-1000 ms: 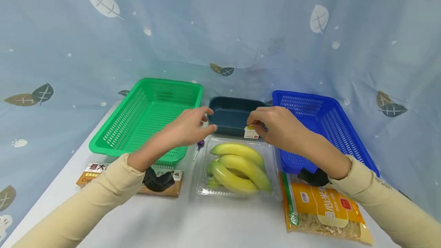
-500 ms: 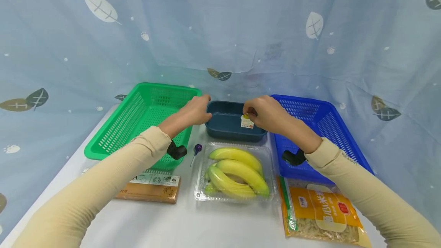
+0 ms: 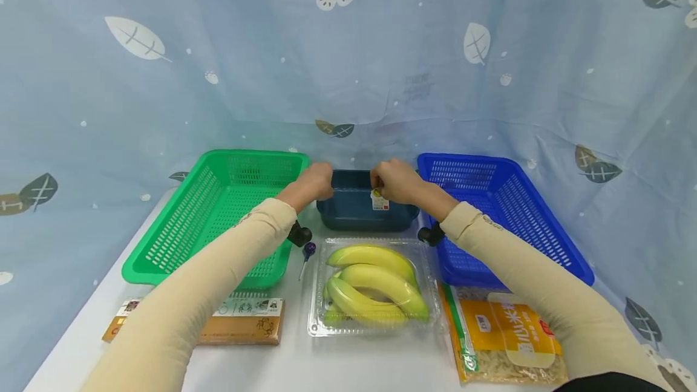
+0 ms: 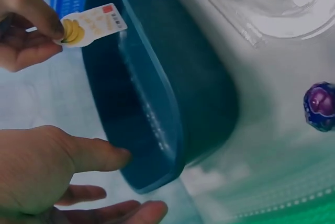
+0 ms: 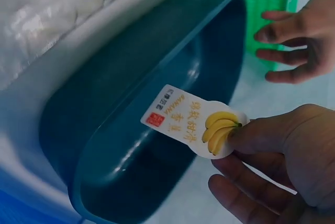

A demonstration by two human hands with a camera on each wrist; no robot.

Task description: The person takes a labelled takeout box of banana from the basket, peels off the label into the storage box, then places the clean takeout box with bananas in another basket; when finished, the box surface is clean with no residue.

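Observation:
My right hand (image 3: 400,180) pinches a small white banana label card (image 5: 175,119) between thumb and fingers. The card has a banana picture, yellow lettering and a red square, and is held over the dark teal plastic basin (image 3: 354,218). At the basin's left end is my left hand (image 4: 47,174), its thumb and fingers spread apart and holding nothing. In the left wrist view its thumb overlaps the basin's rim. In front of the basin, a clear plastic box (image 3: 321,325) contains yellow bananas (image 3: 376,286).
A green basket (image 3: 163,271) stands left of the basin, a blue basket (image 3: 539,222) right. A purple-wrapped lollipop (image 3: 308,251) lies beside the clear box. Nearer me are a brown flat box (image 3: 242,325) at left and an orange noodle bag (image 3: 506,337) at right.
Both hands have reached farther back: the left to the basin's left end, the right bringing the label from the front rim to over the basin. The head view has shifted, with the scene lower.

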